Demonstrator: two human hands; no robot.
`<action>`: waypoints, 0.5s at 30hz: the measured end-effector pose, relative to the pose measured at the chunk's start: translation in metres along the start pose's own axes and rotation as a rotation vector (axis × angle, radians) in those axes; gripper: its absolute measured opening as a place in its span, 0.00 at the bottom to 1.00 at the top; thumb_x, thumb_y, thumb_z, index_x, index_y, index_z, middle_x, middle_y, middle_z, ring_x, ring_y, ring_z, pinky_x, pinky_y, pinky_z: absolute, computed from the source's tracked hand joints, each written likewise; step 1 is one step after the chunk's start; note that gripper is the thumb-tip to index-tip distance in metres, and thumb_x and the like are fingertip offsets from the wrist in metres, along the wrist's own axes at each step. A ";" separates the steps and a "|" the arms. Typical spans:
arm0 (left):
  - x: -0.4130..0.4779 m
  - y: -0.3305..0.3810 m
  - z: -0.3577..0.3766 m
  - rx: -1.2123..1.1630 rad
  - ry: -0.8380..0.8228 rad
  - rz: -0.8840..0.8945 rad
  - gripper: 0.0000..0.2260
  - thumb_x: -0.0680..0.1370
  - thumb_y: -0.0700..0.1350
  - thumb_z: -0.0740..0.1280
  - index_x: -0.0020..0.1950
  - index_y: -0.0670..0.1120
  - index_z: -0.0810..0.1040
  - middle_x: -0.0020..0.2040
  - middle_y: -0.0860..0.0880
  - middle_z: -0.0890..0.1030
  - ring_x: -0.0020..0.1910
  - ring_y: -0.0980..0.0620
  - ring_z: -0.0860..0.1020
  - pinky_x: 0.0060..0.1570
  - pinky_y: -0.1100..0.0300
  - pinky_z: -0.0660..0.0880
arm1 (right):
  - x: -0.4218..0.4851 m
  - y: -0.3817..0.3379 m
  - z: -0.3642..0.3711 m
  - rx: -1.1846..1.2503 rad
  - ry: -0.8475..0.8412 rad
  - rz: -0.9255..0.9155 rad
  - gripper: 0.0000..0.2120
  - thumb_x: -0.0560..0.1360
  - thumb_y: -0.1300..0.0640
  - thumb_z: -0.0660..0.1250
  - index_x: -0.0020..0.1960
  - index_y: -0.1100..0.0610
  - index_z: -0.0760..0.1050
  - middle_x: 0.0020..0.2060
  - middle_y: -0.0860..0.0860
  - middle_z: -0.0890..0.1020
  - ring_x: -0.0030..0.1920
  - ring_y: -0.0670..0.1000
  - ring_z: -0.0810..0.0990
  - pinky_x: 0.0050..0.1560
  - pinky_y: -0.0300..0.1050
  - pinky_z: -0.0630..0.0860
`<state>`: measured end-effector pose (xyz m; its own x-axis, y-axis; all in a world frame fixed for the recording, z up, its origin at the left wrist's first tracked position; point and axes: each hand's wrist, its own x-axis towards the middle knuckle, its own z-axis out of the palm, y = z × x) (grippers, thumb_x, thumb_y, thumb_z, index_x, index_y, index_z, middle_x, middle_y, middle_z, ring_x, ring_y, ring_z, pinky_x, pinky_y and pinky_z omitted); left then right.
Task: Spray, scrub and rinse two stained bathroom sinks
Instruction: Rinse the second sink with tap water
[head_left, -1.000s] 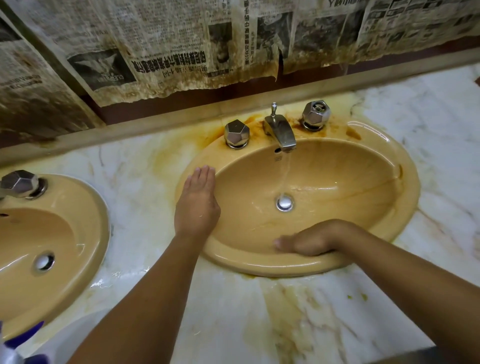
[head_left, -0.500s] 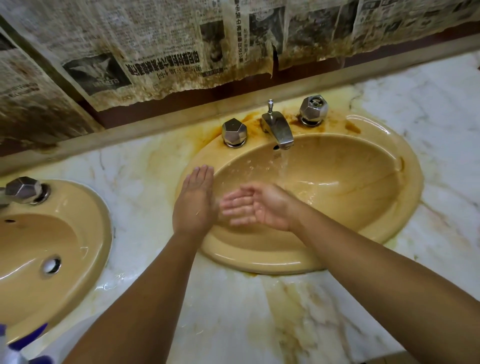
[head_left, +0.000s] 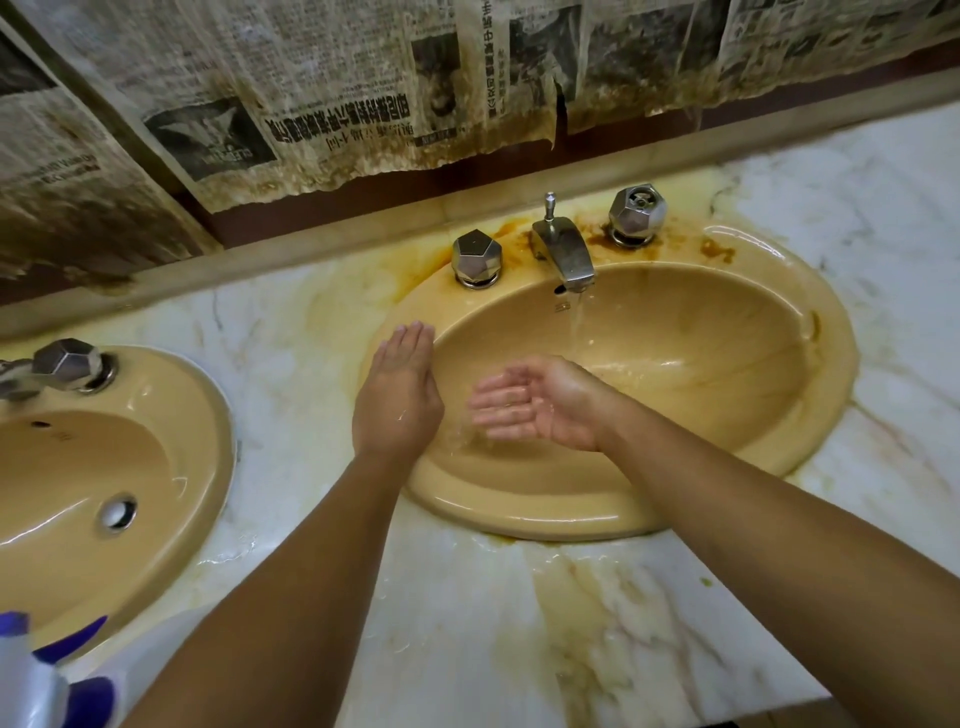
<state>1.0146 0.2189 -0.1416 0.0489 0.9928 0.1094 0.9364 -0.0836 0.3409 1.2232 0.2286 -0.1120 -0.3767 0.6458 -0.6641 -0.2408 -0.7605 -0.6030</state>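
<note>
a grimy bathroom: two tan sinks (head_left: 810, 415) set in a marble counter (head_left: 467, 623).

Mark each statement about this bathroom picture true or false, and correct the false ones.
1. Water runs from the tap. True.
2. The right hand grips a sponge. False: it is open and empty, over the sink.
3. The left hand has straight fingers. True.
4. A second sink lies to the right of the tap. False: it lies to the left.
5. The counter is spotless. False: brown stains mark it.
</note>
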 end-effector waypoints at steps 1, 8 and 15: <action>0.000 0.000 0.000 -0.001 0.001 0.000 0.24 0.83 0.38 0.58 0.81 0.45 0.65 0.80 0.47 0.66 0.81 0.48 0.59 0.80 0.51 0.56 | 0.003 -0.004 -0.004 0.042 0.089 -0.002 0.21 0.86 0.55 0.51 0.68 0.67 0.74 0.62 0.65 0.82 0.62 0.64 0.82 0.63 0.57 0.79; 0.002 -0.001 0.001 0.016 -0.003 -0.003 0.25 0.83 0.40 0.57 0.82 0.47 0.63 0.81 0.48 0.64 0.82 0.50 0.58 0.81 0.54 0.53 | 0.012 -0.041 -0.027 0.755 0.209 -0.357 0.11 0.84 0.63 0.57 0.62 0.66 0.73 0.61 0.66 0.81 0.59 0.63 0.84 0.63 0.58 0.80; 0.001 0.004 0.003 0.141 -0.030 0.038 0.28 0.81 0.38 0.58 0.82 0.42 0.60 0.81 0.43 0.63 0.82 0.44 0.57 0.81 0.49 0.54 | -0.051 0.031 -0.018 -0.988 -0.308 0.177 0.22 0.86 0.44 0.55 0.76 0.49 0.72 0.73 0.44 0.74 0.73 0.47 0.73 0.78 0.48 0.61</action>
<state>1.0195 0.2203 -0.1427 0.0940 0.9914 0.0909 0.9730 -0.1108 0.2024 1.2514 0.1734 -0.1048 -0.5799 0.3802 -0.7205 0.6252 -0.3593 -0.6928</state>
